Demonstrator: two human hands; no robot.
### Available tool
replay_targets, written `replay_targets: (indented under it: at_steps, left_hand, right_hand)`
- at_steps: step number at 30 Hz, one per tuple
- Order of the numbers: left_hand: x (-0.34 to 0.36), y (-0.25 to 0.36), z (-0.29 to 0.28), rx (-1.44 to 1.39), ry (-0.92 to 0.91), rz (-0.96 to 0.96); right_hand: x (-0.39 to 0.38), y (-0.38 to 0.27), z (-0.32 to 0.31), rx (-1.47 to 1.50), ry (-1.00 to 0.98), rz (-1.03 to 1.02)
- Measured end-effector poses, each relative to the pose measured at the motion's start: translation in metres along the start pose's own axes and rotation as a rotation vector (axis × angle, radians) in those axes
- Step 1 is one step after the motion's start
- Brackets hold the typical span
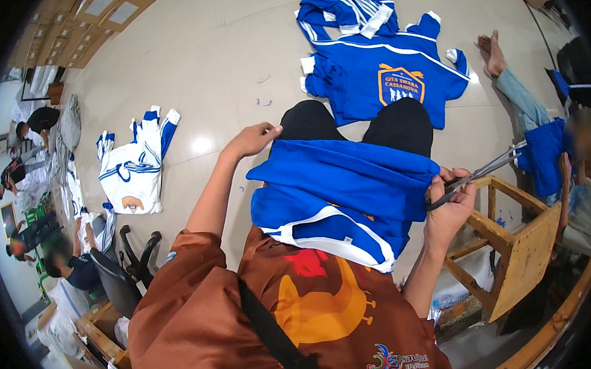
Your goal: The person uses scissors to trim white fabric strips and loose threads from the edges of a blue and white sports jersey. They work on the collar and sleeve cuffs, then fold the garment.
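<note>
A blue jersey (343, 173) with a white-trimmed neckline lies folded across my lap, over my black trousers. My left hand (252, 141) is at its far left edge, beside my knee. The left fingers are bent and close together; what they hold, if anything, cannot be made out. Over at the jersey's right edge, my right hand (452, 196) is closed round dark-handled scissors (487, 169). Their blades point up and to the right, away from the jersey. The right thumb and fingers also touch the blue cloth at its corner.
Blue and white jerseys (355, 64) lie on the floor beyond my knees, a white jersey (132, 176) to the left. A wooden stool (525, 260) stands close at my right, near a seated person with blue cloth (541, 157). Cardboard boxes (90, 20) are stacked far left.
</note>
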State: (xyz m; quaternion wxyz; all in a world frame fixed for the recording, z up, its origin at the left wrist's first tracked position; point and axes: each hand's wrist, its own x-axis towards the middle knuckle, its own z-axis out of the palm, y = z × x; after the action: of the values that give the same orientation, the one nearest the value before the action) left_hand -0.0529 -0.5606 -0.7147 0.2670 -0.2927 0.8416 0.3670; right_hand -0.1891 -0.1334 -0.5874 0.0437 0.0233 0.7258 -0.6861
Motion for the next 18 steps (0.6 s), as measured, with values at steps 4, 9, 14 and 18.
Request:
replay_targets:
  at_steps: [4, 9, 14, 18]
  left_hand:
    - [-0.027, 0.006, 0.002, -0.314, -0.121, 0.052]
    - [-0.043, -0.005, 0.016, -0.492, 0.002, 0.135]
    - [-0.058, -0.007, 0.032, -0.26, 0.189, 0.406]
    - [-0.06, -0.008, 0.04, -0.213, 0.393, 0.44]
  right_hand:
    - [0.002, 0.018, -0.004, -0.196, 0.006, -0.113]
    - [0.0, 0.039, -0.013, -0.429, 0.026, -0.178]
    - [0.002, 0.051, -0.014, -0.347, 0.008, -0.112]
    - [0.006, 0.045, -0.007, -0.266, -0.047, -0.077]
